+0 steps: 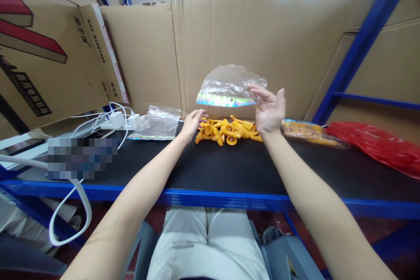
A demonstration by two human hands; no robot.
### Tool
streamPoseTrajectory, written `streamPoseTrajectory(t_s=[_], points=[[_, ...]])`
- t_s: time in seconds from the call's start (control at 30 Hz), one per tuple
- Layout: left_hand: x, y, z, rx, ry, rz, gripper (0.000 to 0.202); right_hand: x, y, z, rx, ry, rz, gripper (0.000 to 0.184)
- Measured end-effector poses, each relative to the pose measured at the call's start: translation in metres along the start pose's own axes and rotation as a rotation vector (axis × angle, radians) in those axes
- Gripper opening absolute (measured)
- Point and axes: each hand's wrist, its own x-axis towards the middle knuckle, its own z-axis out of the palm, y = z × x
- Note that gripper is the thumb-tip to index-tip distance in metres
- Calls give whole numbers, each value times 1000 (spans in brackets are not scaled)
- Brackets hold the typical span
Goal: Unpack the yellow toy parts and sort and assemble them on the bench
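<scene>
A pile of small orange plastic pieces (229, 131) lies on the black work surface (210, 166) in front of the cardboard wall. My left hand (192, 123) reaches into the pile's left edge, fingers curled on one orange piece. My right hand (271, 111) is raised above the pile's right side and pinches a clear plastic bag (229, 85) with a rainbow-coloured strip along its lower edge. The bag hangs in the air above the pile.
A stack of empty clear bags (157, 123) lies left of the pile. A filled bag of orange pieces (308, 132) and a red plastic bag (377, 146) lie to the right. White chargers and cables (121, 120) sit at the left. Blue shelf posts (357, 48) frame the right.
</scene>
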Motion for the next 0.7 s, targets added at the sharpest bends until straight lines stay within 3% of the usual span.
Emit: streamPoseTrajectory(t_s=[0.13,0.23,0.43,0.5,0.63,0.7], points=[[-3,13,-6,-231,-99,-113,70,-12,12,11,137,-117,189,64],[-3,18,-12,-303,-117,-130,76,-19,19,15,132,-222,261,50],[7,1,-17,-212,112,-131,45,-23,32,16,59,-284,343,43],[9,-4,-16,-166,133,-140,41,-22,39,16,99,-256,423,43],[6,-2,-14,-170,71,-129,40,-19,56,12,169,-56,575,35],[3,1,-13,-188,24,-108,39,-18,60,10,217,-54,678,36]])
